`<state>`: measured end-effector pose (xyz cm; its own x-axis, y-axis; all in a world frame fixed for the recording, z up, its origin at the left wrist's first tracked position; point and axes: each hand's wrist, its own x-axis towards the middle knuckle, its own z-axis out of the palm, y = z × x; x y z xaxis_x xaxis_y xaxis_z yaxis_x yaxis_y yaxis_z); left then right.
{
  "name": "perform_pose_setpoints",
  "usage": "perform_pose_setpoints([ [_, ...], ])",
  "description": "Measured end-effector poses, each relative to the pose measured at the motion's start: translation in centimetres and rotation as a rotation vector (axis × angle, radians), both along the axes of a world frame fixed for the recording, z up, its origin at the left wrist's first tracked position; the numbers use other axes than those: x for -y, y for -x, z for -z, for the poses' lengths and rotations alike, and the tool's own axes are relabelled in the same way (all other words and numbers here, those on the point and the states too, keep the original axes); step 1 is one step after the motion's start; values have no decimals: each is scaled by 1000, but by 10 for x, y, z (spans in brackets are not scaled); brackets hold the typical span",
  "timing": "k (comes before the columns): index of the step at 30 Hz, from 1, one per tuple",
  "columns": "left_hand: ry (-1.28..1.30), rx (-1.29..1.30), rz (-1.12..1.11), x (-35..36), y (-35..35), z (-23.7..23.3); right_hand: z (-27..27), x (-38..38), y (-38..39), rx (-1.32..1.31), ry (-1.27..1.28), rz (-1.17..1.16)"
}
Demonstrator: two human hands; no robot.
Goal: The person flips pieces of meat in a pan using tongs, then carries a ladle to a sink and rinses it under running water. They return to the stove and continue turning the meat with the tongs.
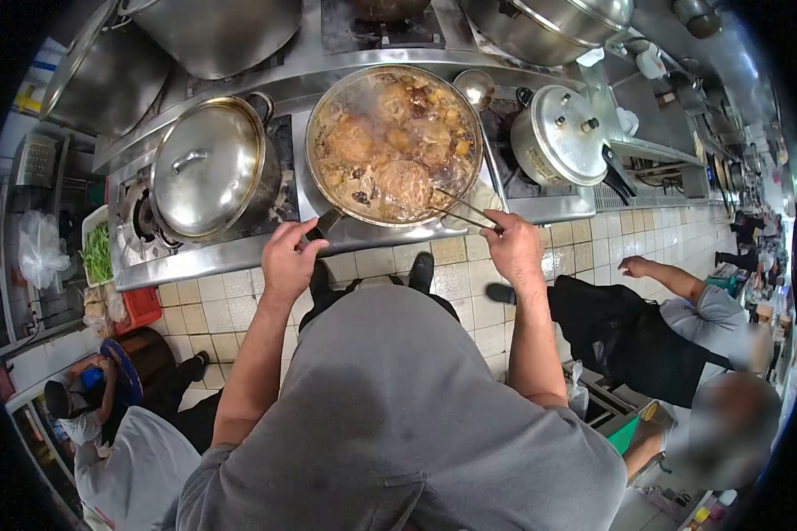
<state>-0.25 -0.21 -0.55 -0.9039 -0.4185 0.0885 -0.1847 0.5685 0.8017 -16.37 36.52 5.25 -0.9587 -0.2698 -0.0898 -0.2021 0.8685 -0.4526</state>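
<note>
Frame edges are dark and warped. The steel range (239,252) stands over a tiled floor (230,288) and carries a wide pan (310,150) of steaming stew. Its handle (325,223) is largely hidden by the left hand (289,257), closed around it. A lidded pot (205,168) sits left of the pan. The right hand (515,250) grips tongs (458,209), whose long axis runs from the pan's near-right rim up-left into the food.

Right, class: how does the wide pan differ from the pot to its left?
The pan is uncovered, its steaming stew showing; the pot is closed under a shiny lid. The pan looks wider than the pot. The left hand grips the pan's handle and the right hand's tongs reach into it; nobody touches the pot. Both are metal, on the stove.
</note>
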Motion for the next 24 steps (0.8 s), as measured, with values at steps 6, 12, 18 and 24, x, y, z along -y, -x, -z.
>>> perform_pose_setpoints([
  [6,13,14,5,0,0,-5,8,7,-2,-110,-96,-72],
  [12,-5,19,-8,-2,1,-7,19,9,7,-248,-140,-167],
  [18,5,43,-12,-1,1,-5,15,14,8,-342,-95,-229],
  [24,18,49,-8,-3,1,-9,10,18,12,-323,-59,-241],
])
